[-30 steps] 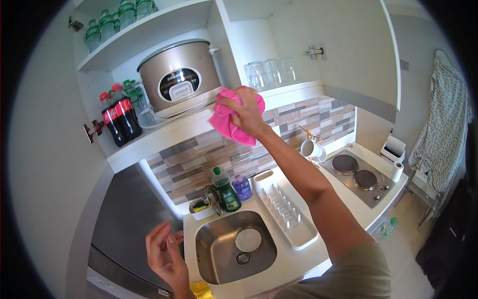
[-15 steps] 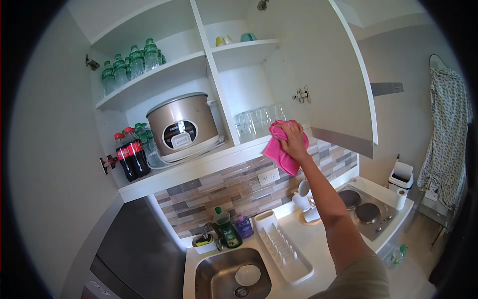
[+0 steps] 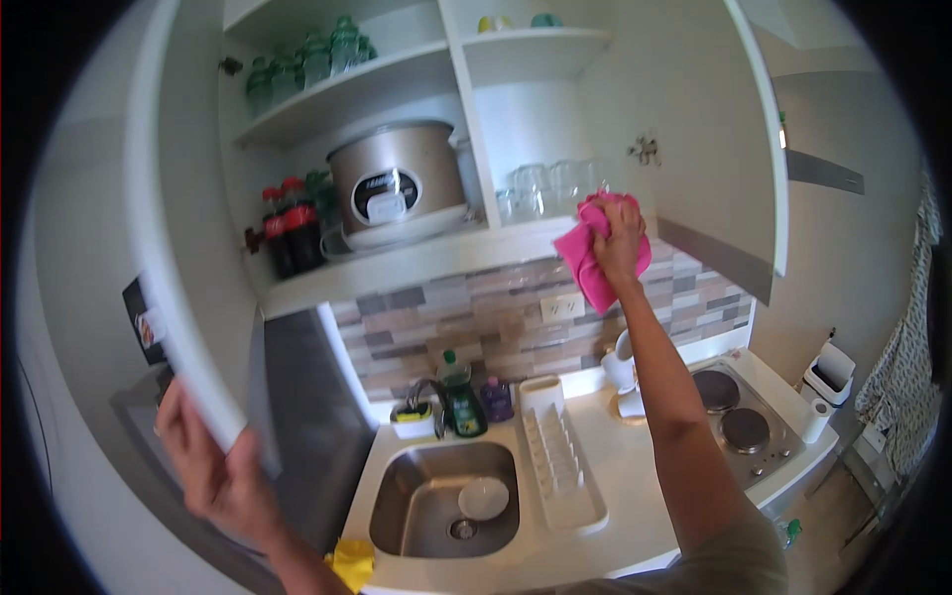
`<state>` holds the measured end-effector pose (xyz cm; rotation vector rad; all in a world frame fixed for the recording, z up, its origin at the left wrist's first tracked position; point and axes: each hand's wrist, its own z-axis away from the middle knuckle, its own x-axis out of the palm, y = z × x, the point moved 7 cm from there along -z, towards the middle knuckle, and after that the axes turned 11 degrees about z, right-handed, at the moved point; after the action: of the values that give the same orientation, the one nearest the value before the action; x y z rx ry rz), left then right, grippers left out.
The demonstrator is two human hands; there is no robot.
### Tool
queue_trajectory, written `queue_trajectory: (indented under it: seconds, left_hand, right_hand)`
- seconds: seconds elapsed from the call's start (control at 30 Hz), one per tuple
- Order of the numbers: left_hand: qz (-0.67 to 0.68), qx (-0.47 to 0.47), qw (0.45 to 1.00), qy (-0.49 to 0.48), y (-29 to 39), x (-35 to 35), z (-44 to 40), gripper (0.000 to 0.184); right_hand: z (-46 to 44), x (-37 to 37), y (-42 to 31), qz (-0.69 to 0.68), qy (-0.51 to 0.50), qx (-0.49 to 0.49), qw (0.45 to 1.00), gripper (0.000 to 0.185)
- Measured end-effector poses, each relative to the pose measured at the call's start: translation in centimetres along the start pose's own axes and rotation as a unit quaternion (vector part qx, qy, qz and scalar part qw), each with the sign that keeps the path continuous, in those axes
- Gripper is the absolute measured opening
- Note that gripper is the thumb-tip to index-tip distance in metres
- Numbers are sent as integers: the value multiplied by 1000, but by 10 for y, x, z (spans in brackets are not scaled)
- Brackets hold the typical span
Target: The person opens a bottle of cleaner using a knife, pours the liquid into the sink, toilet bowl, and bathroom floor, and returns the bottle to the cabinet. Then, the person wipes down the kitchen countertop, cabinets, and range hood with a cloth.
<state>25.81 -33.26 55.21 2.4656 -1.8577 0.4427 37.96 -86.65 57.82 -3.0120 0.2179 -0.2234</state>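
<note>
My right hand (image 3: 621,238) is closed on a pink cloth (image 3: 593,256), which touches the front edge of the lower cabinet shelf (image 3: 416,260), below the clear glasses (image 3: 545,188). On the left, my left hand (image 3: 213,466) grips the bottom edge of the open left cabinet door (image 3: 183,337), fingers on its outer side and thumb on the near edge. A rice cooker (image 3: 397,178) stands on the same shelf, with dark cola bottles (image 3: 295,233) to its left. The right cabinet door (image 3: 704,149) also stands open.
Below are a steel sink (image 3: 397,496) holding a white bowl (image 3: 483,498), a white dish rack (image 3: 565,466), soap bottles (image 3: 464,409) and white mugs (image 3: 619,372). A two-plate stove (image 3: 745,430) is at the right. A yellow cloth (image 3: 352,563) hangs at the counter's front edge.
My right hand has moved the pink cloth rightward along the shelf edge. My left hand, earlier raised above the sink's left side, now holds the left door, which has swung inward. The view has shifted.
</note>
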Motion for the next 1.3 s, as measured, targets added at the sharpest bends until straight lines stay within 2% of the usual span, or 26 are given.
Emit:
queue_trajectory:
  seconds: [0.07,0.13,0.27,0.33,0.37,0.43,0.47,0.5,0.53,0.57,0.6,0.67,0.7,0.77,0.8,0.87,0.93,0.97,1.0,1.03,1.07,1.1,1.17,1.2,1.27,1.3]
  left_hand:
    - [-7,-19,999,-44,6,52,0,55]
    - [-12,9,995,-96,10,104,-2,61]
    - [3,54,988,-144,-13,200,14,64]
    - [-37,98,985,-135,-29,241,25,62]
    - [-34,89,986,-137,-38,260,29,62]
    - [-123,163,967,-156,-45,294,38,61]
    - [-121,159,967,-156,-54,306,40,61]
    - [-121,166,965,-163,-60,316,44,60]
    - [-120,173,962,-172,-64,324,47,60]
    - [-120,175,962,-170,-66,328,49,59]
    - [-115,173,963,-172,-69,331,50,59]
    - [-114,158,966,-172,-76,337,54,58]
    - [-111,148,967,-174,-79,340,56,57]
    - [-83,135,975,-156,-75,343,60,56]
    - [-63,121,980,-146,-77,337,62,56]
    - [-18,109,987,-116,-45,317,64,49]
    - [164,-24,978,-126,-31,309,62,47]
    - [172,-15,977,-123,-14,299,55,47]
    - [448,-201,861,-130,-14,299,50,48]
    - [667,-363,638,-129,-10,311,55,49]
    - [670,-357,637,-129,-8,313,51,49]
    - [610,-361,691,-141,-12,312,48,50]
    - [444,-361,794,-203,-38,319,52,52]
    - [443,-354,799,-201,-52,327,57,52]
    - [397,-323,840,-179,-78,341,60,47]
    - [400,-315,842,-179,-86,349,62,47]
  right_hand:
    - [7,2,-7,-8,-17,2,1000,47]
    - [10,1,-14,-12,-27,2,1000,46]
    - [33,-26,-34,-118,-52,-15,992,44]
    - [49,-69,-53,-232,-34,9,972,48]
    - [60,-102,-66,-230,-15,-2,973,52]
    - [84,-168,-82,-293,30,20,955,53]
    - [104,-199,-76,-216,148,-21,965,59]
    - [110,-225,-65,-260,226,78,936,69]
    - [111,-247,-44,-219,212,209,929,76]
    - [103,-257,-29,-203,199,215,934,77]
    - [94,-262,-9,-67,133,177,973,65]
    - [80,-242,33,-131,33,184,974,53]
    - [81,-240,40,-125,36,183,974,53]
    - [81,-223,50,-248,1,297,922,51]
    - [80,-218,46,-253,4,292,922,51]
    - [76,-201,26,-288,-51,233,927,57]
    - [72,-195,-14,-254,-63,151,953,63]
    - [74,-180,-26,-217,-77,104,968,69]
    - [74,-169,-47,-204,-73,27,976,74]
    - [61,-161,-71,-243,-137,4,960,71]
    - [50,-155,-88,-282,-203,-20,938,69]
    - [37,-149,-86,-282,-198,-25,938,69]
    - [13,-116,-85,-406,-294,73,862,59]
    - [-8,-115,-79,-430,-228,127,864,50]
    - [-49,-83,-65,-371,-103,91,918,53]
    - [-47,-65,-66,-371,-96,88,920,53]
